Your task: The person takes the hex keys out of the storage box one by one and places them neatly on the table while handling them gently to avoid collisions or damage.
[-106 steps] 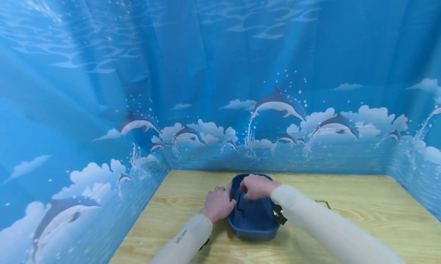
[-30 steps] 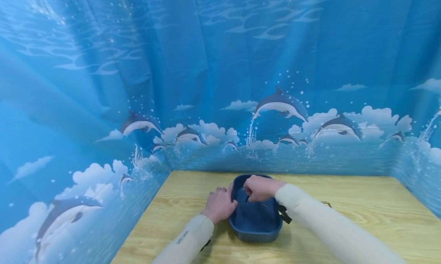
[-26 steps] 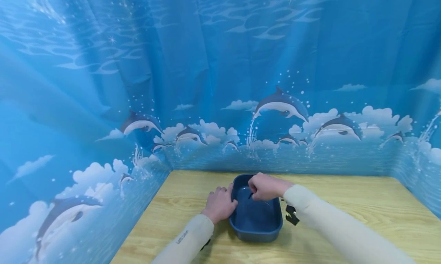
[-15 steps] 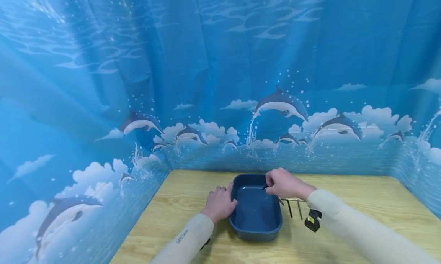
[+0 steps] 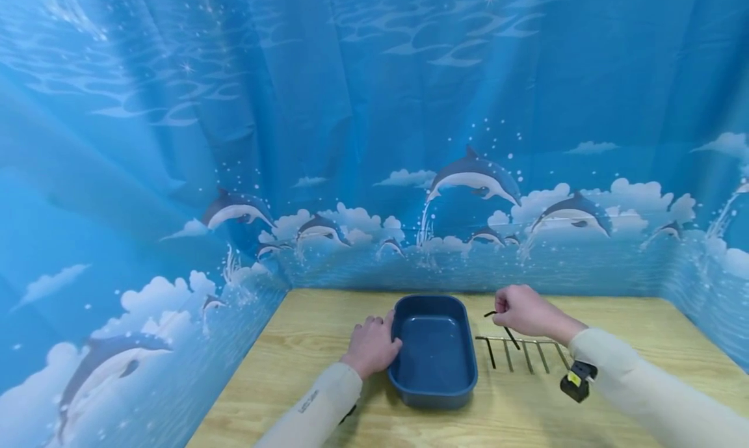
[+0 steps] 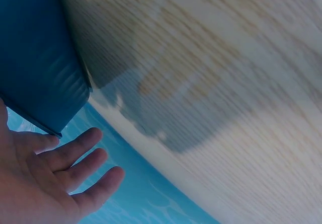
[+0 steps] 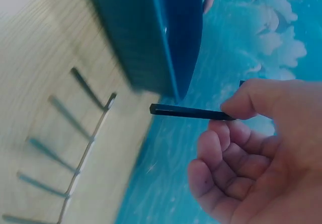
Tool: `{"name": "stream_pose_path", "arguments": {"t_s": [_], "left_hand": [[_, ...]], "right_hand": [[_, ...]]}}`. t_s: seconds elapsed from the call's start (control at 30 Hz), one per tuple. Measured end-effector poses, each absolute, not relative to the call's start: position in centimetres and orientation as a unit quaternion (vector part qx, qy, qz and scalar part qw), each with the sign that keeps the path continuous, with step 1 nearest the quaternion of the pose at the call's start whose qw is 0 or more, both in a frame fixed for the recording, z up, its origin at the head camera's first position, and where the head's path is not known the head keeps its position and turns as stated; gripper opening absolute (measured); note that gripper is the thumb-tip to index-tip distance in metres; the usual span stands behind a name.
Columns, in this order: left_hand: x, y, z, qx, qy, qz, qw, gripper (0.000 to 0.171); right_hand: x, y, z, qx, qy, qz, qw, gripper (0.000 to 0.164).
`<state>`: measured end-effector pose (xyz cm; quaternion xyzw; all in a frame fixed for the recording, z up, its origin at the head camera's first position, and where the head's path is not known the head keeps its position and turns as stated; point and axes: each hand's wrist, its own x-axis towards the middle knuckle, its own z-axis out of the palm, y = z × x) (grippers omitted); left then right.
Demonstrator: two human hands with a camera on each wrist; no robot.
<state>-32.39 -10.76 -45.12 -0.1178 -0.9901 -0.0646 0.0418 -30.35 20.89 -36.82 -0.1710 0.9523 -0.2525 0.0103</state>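
Observation:
In the head view, my right hand [image 5: 529,313] pinches a black L-shaped hex key [image 5: 512,339] between thumb and fingers, to the right of the bin. The right wrist view shows the key's straight shaft [image 7: 188,112] sticking out past the thumb, the other fingers loosely curled below. Below this hand, a row of hex keys [image 5: 526,357] lies side by side on the table. My left hand [image 5: 372,345] rests at the left rim of a dark blue bin [image 5: 434,394]; the left wrist view shows its fingers [image 6: 80,176] spread and relaxed by the rim.
The light wood-grain table [image 5: 328,311] carries the bin and keys. A blue curtain [image 5: 374,110] printed with dolphins encloses it behind and at the sides. A black wrist camera [image 5: 579,381] hangs under the right sleeve, close to the row's right end.
My right hand has lifted the hex key out of the bin and carried it right, over the row of keys, uncovering more of them. The left hand has stayed at the rim.

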Motion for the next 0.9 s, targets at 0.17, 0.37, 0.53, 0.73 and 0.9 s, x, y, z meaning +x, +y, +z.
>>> {"name": "stream_pose_path", "arguments": {"t_s": [0.17, 0.37, 0.53, 0.73, 0.9], "left_hand": [[-32.3, -10.8, -45.1, -0.116, -0.99, -0.071, 0.043, 0.062], [-32.3, -11.0, -45.0, -0.118, -0.989, -0.072, 0.044, 0.062], [-32.5, -11.1, -45.0, -0.125, -0.989, -0.07, 0.047, 0.062], [-32.7, -11.3, -45.2, -0.124, -0.989, -0.064, 0.047, 0.063], [-32.7, -11.4, -45.3, -0.117, -0.99, -0.065, 0.045, 0.063]], "right_hand": [[-30.5, 23.2, -37.6, -0.151, 0.957, -0.246, 0.018, 0.02], [-30.7, 26.0, -38.6, -0.13, 0.962, -0.239, 0.02, 0.019], [-31.2, 28.5, -39.7, -0.113, 0.965, -0.234, 0.023, 0.022], [-31.9, 31.0, -41.6, -0.1, 0.961, -0.254, 0.049, 0.03], [-32.4, 32.4, -42.8, -0.08, 0.958, -0.262, 0.078, 0.042]]}}
